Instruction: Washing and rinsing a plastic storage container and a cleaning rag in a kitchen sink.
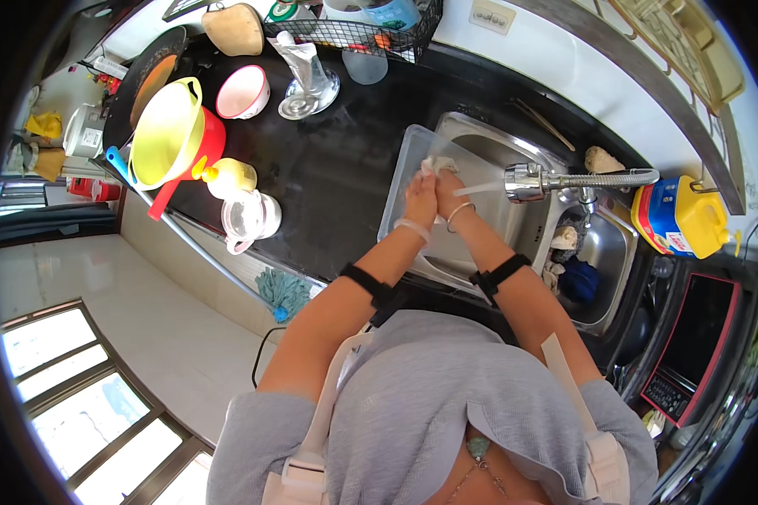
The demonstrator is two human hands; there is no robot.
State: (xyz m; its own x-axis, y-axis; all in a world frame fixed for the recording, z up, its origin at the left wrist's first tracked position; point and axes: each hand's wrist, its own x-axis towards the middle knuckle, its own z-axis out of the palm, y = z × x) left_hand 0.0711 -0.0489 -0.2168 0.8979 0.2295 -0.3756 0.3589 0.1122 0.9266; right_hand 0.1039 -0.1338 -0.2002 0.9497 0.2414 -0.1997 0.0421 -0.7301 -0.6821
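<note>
My left hand (421, 201) and my right hand (450, 194) are pressed together above the sink basin (519, 136). A crumpled whitish cloth (441, 165) is bunched between them and sticks out past the fingertips. Beneath my hands lies a clear plastic tub (399, 183), partly over the basin's left side. From the chrome faucet head (522, 182) on the right, a stream of water (480, 188) runs toward my right hand. My fingers hide part of the cloth.
On the left counter (316, 183) stand a red pot (211, 139) with a yellow-green colander (167, 142), a bowl (243, 93) and a pink-handled jar (249, 221). A second basin (606, 252) holds cloths. A yellow jug (685, 218) and an induction cooker (695, 344) are right.
</note>
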